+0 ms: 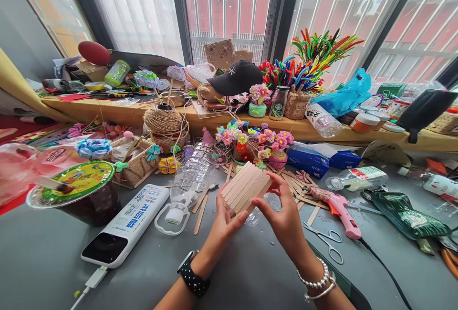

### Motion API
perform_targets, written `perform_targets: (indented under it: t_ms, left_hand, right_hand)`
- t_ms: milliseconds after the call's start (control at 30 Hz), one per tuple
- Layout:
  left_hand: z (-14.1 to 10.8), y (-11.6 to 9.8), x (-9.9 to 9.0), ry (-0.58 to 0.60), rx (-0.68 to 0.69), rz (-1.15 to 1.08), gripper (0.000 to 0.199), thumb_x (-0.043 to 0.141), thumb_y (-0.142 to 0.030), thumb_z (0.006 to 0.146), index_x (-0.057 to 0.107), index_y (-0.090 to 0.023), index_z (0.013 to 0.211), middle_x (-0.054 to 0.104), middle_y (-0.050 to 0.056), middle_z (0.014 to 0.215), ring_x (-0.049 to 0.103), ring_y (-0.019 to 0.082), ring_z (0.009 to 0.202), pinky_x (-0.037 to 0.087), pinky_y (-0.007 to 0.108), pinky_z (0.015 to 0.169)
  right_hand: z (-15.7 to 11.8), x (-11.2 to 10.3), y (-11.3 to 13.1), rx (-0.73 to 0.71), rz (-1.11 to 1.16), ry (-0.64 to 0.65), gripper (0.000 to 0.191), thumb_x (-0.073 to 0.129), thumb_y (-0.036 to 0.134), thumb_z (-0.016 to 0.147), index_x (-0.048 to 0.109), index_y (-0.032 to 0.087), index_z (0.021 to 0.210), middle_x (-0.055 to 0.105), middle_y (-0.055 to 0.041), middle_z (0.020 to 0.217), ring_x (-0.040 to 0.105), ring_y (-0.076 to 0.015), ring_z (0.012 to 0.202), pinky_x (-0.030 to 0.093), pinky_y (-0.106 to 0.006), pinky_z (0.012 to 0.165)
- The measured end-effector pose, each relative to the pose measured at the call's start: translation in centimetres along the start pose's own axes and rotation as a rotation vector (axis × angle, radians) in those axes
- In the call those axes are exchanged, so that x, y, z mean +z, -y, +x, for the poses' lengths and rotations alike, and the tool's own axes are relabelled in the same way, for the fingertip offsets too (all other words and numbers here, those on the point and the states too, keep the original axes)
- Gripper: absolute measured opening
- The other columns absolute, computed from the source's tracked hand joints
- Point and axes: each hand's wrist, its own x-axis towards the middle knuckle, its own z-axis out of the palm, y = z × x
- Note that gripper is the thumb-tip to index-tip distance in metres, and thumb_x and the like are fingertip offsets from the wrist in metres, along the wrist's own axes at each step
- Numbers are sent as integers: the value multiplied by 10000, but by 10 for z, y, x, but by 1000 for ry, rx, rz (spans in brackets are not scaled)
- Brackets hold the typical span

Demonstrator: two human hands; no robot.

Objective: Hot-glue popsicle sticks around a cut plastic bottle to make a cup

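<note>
Bright daylight floods through the windows (229, 9) — sharp centre, edges bowed.

Pale matt wooden sticks (245, 187); glossy clear plastic bottle (191, 174).

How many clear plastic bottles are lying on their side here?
3 that I can see: a large bottle left of the hands, a small one by the pink glue gun, and one on the wooden ledge. Clutter may hide more.

A grey table (250, 276) carries a white power bank (125, 226) at near left, an empty plastic bottle (189, 179) lying beside it, loose wooden sticks (300, 191) farther back, and a pink glue gun (338, 210) with scissors (327, 241) at right.
</note>
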Motion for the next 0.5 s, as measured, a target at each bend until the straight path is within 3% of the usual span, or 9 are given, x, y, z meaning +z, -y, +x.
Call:
perform_targets:
  t_ms: [167,500]
  left_hand:
    - [0,0,2,-20,0,2,977,714,-447,580,134,-233,1337,307,147,1356,402,319,1178,391,399,919]
    - [0,-2,3,-30,-3,9,1015,732,-481,539,141,-236,1327,316,151,1353,425,317,1157,379,391,924]
  right_hand:
    - [0,0,-1,-18,-7,-5,531,593,425,732,406,241,1194,521,-70,1146,524,-192,937,447,-374,834]
    - [-1,-1,0,-57,-67,-39,569,601,431,725,403,256,1229,506,-64,1178,527,-184,921,453,-367,832]
